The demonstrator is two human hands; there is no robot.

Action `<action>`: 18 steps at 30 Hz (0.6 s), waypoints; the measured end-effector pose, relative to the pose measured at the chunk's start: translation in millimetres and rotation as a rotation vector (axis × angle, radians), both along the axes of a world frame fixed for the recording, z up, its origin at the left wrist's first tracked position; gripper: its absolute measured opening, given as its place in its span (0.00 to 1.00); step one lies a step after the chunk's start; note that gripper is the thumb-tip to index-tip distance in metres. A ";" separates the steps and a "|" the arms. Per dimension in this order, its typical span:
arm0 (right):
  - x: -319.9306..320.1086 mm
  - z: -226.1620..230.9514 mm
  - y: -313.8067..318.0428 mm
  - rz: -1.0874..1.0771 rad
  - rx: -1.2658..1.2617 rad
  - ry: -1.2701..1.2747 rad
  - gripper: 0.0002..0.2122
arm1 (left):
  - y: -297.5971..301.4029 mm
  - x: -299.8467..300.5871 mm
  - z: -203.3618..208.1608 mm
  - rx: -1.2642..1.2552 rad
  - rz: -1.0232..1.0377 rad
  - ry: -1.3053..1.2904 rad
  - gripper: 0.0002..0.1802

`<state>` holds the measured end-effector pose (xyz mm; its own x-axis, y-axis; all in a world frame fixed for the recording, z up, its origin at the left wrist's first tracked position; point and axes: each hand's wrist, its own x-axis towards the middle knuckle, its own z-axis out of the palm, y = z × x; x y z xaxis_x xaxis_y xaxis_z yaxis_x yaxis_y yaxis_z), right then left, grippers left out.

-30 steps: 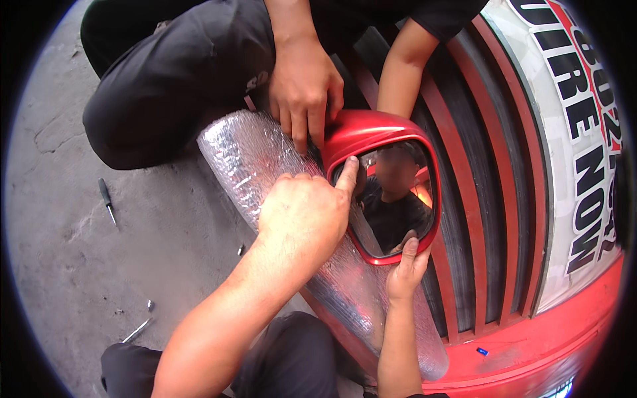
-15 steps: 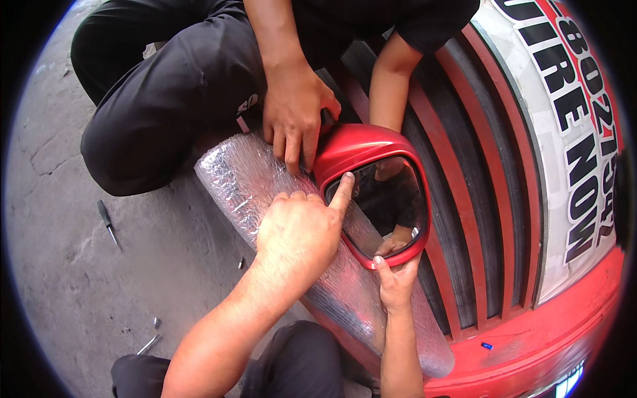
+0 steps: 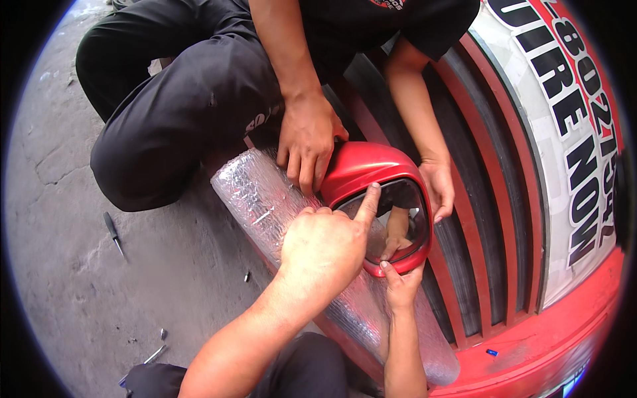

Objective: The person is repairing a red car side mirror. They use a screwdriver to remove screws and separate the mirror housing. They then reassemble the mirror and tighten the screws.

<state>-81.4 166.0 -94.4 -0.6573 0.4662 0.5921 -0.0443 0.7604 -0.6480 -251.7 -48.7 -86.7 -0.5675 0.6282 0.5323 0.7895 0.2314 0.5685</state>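
Observation:
A red side mirror [image 3: 371,159] with a dark frame rests against a roll of silvery bubble wrap [image 3: 255,192]. My left hand [image 3: 325,245] has its index finger stretched out, its tip touching the upper edge of the mirror glass [image 3: 408,229]; the other fingers are curled, holding nothing. My right hand [image 3: 403,288] grips the housing's lower rim, thumb in front, fingers partly hidden behind. Another person's hand [image 3: 308,139] lies on the housing's upper left side and the wrap. That person's other hand [image 3: 438,189] hangs beside the housing's right edge, fingers loosely spread.
A red slatted grille [image 3: 474,166] stands at the right above a red bumper [image 3: 531,351], with a small blue piece [image 3: 492,353] on it. On the concrete floor lie a screwdriver [image 3: 114,235] and small metal parts [image 3: 163,333]. The other person's bent leg [image 3: 192,113] is at upper left.
My left fingertip has slid rightward along the glass's upper edge. The other person's far hand has come out from behind the mirror to its right side. The whole view has shifted slightly.

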 end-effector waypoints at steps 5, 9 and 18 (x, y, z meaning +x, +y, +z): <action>9.9 -3.2 15.5 -0.043 -0.059 -0.068 0.32 | 0.7 5.2 8.7 0.037 -0.087 -0.140 0.41; 13.8 -5.6 23.5 -0.037 0.015 -0.050 0.26 | 7.0 1.5 8.8 0.166 -0.228 -0.324 0.41; 26.7 -5.1 52.2 0.043 -0.184 -0.187 0.32 | -1.7 -4.2 1.9 0.002 -0.405 -0.409 0.37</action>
<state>-54.7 218.2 -99.6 -0.7693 0.5236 0.3661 0.0595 0.6292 -0.7749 -255.9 -50.4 -84.8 -0.4420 0.8373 0.3218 0.5308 -0.0451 0.8463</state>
